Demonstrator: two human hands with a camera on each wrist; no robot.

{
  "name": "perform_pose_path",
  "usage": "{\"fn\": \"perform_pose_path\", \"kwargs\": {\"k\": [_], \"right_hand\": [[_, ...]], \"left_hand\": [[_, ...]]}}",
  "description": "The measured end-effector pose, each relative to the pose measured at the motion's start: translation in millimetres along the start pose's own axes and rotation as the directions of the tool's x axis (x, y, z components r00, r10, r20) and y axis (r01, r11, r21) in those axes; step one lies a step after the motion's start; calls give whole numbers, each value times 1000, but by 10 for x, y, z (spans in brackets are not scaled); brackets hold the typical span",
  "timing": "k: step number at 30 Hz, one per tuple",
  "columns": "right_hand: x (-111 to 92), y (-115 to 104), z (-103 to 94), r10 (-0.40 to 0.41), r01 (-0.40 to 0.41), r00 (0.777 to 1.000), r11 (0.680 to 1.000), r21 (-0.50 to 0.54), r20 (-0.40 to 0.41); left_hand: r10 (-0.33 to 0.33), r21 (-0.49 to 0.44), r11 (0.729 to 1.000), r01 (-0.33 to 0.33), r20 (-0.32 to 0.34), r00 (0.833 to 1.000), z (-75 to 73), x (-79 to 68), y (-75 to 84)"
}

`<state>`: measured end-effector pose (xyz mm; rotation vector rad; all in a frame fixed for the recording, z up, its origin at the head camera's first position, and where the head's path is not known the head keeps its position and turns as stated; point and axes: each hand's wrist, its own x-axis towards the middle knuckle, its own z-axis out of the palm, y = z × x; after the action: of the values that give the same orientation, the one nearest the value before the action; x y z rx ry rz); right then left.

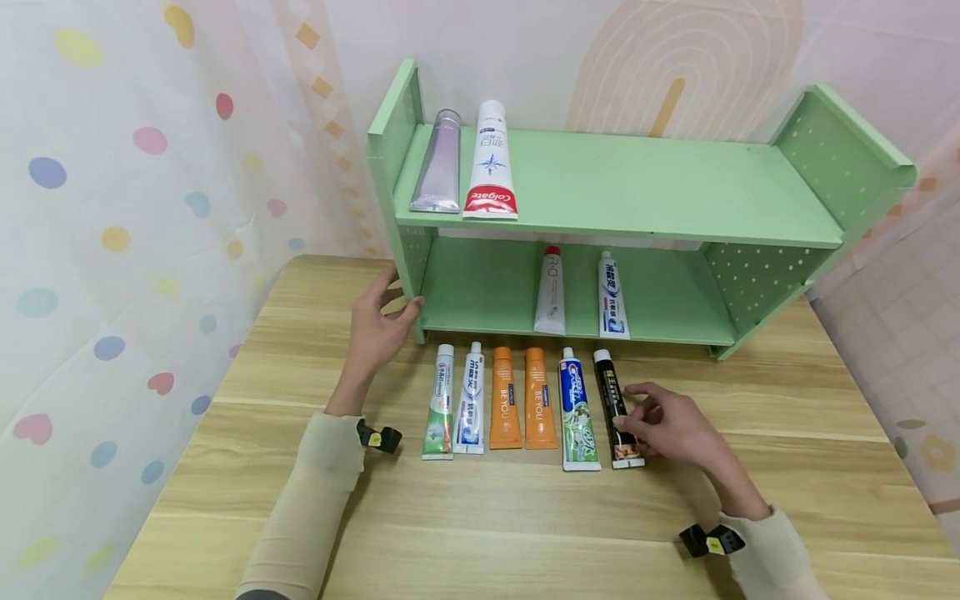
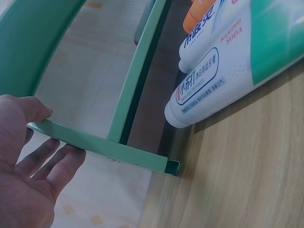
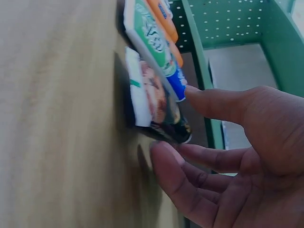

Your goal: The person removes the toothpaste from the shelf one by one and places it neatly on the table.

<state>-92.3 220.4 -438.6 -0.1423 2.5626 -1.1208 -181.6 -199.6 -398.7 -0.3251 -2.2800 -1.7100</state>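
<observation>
My left hand (image 1: 381,329) grips the left side panel (image 2: 85,140) of a green two-tier shelf, thumb on one side and fingers on the other. My right hand (image 1: 671,427) is at a black toothpaste tube (image 1: 617,408) lying on the table. Its thumb is over the tube and its other fingers are beside the right edge; firm contact cannot be made out. Left of it lie a blue-green toothpaste tube (image 1: 577,408), two orange BE YOU tubes (image 1: 506,400), a white-blue tube (image 1: 470,400) and a white-green baking soda tube (image 1: 439,400).
The green shelf (image 1: 660,179) stands at the back of the wooden table (image 1: 480,533). Its upper tier holds a lilac tube (image 1: 438,162) and a Colgate tube (image 1: 491,162). On the lower tier lie a red-capped tube (image 1: 551,292) and a white-blue tube (image 1: 612,296). Patterned cloth (image 1: 187,150) hangs behind.
</observation>
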Motion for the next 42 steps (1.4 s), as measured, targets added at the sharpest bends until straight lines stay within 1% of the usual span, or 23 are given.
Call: {"fn": "perform_pose_path", "kwargs": {"k": [4, 6, 9, 12, 16, 21, 25, 31, 34, 39, 42], "right_hand": [[-23, -49, -67, -49, 48, 999, 998, -44, -22], [-32, -77, -96, -88, 85, 995, 995, -61, -45], [-44, -119, -129, -148, 143, 986, 988, -63, -75], [-54, -161, -156, -212, 207, 972, 977, -56, -101], [-67, -235, -193, -251, 248, 961, 968, -43, -117], [-63, -361, -245, -281, 282, 951, 959, -5, -131], [-59, -453, -282, -329, 335, 931, 942, 12, -157], [-53, -579, -326, -406, 420, 892, 907, 30, -199], [-51, -656, -347, -435, 453, 876, 890, 48, -207], [-44, -777, -365, -493, 517, 842, 853, 69, -220], [-42, -846, -376, -512, 536, 829, 843, 56, -223]], "left_hand": [[2, -2, 1000, -2, -2, 1000, 3, 0, 4], [5, -5, 1000, -5, -3, 1000, 4, -1, 8], [8, -7, 1000, -8, -3, 1000, 3, -4, 16], [9, -8, 1000, -9, -3, 1000, 2, -3, 18], [8, -7, 1000, -8, -2, 1000, 3, -3, 22], [18, 5, 1000, -18, -5, 1000, 7, -16, 35], [18, 10, 1000, -18, -8, 1000, 10, -17, 32], [16, 13, 1000, -16, -9, 1000, 17, -8, 21], [18, 11, 1000, -17, -10, 1000, 20, -6, 21], [20, 6, 1000, -20, -11, 1000, 16, -7, 25], [20, 5, 1000, -20, -11, 1000, 12, -6, 25]]}}
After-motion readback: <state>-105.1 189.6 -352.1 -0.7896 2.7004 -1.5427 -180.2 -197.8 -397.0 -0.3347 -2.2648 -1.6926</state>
